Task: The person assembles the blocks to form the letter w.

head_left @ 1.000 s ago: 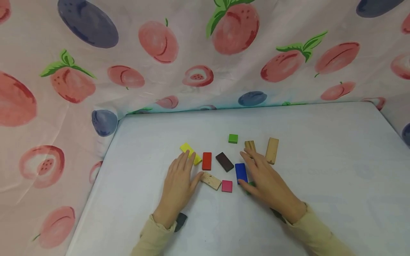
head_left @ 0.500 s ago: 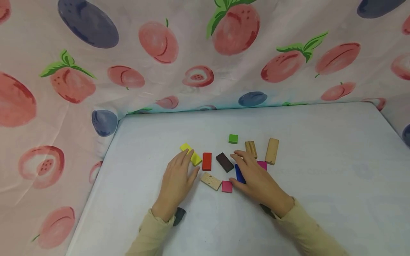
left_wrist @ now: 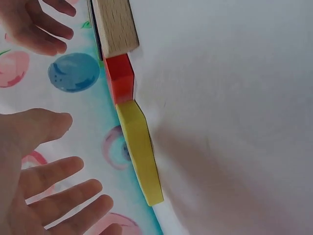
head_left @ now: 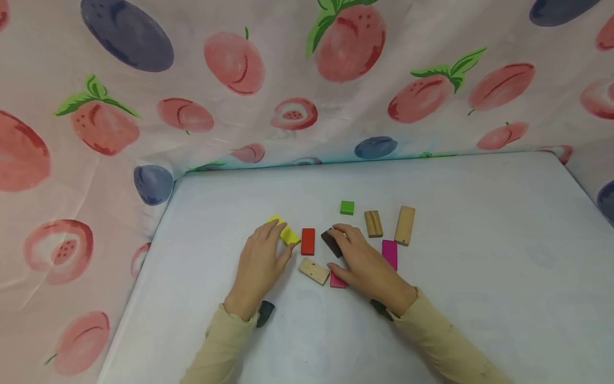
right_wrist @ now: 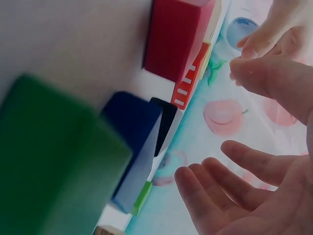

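My left hand (head_left: 256, 261) hovers beside the yellow block (head_left: 290, 234), its fingertips overlapping it in the head view. The left wrist view shows this hand (left_wrist: 19, 181) apart from the blocks, fingers loosely spread. My right hand (head_left: 366, 266) is over the dark brown block (head_left: 330, 242) and the pink block (head_left: 337, 281), covering part of each. In the right wrist view its fingers are relaxed and hold nothing. A blue block (right_wrist: 132, 142) and a dark green block (right_wrist: 63, 161) show there, but the right hand hides them from the head view. Between the hands lie a red block (head_left: 308, 242) and a pale wooden block (head_left: 314, 271).
Behind the right hand are a light green block (head_left: 347, 207), a grooved wooden block (head_left: 373, 224), a longer wooden block (head_left: 405, 226) and a magenta block (head_left: 390, 255). A fruit-print cloth (head_left: 192, 138) hangs along the back and left of the white table (head_left: 479, 224).
My right hand has moved left from the blue block toward the dark brown block, uncovering the magenta and grooved wooden blocks. My left hand has drawn slightly left, away from the pale wooden block.
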Demonstrator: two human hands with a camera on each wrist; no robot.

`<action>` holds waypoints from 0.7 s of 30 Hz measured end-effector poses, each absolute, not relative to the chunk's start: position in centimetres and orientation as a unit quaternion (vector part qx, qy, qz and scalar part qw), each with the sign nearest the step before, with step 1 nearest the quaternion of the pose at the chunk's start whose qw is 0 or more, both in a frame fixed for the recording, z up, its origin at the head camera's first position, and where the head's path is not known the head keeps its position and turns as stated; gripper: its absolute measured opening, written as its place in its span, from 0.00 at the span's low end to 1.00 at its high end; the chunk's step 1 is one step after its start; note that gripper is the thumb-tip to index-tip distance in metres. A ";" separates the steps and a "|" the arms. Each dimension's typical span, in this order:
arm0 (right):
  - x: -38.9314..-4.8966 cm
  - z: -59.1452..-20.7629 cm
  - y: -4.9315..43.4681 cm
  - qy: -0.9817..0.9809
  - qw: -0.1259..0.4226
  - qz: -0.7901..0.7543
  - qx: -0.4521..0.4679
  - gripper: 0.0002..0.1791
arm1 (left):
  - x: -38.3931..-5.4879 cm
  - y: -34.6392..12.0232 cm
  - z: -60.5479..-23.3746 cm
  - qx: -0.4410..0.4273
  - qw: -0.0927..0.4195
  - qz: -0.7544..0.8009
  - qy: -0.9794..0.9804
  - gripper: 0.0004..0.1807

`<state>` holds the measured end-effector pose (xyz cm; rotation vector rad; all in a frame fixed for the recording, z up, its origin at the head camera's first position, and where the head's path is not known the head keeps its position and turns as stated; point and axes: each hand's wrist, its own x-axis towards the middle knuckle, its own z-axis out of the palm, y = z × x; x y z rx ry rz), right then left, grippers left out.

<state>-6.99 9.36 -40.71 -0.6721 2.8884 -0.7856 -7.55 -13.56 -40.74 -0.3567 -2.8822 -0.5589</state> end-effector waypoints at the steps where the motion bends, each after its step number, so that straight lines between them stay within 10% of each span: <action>1: -7.1 -40.7 9.2 0.940 0.040 -0.256 -0.220 0.40 | -7.6 -13.6 -40.7 -0.119 0.092 -0.189 -0.970 0.26; 21: -9.0 -40.7 7.1 0.933 0.054 -0.258 -0.246 0.37 | -8.8 -13.8 -41.3 -0.108 0.061 -0.214 -0.969 0.24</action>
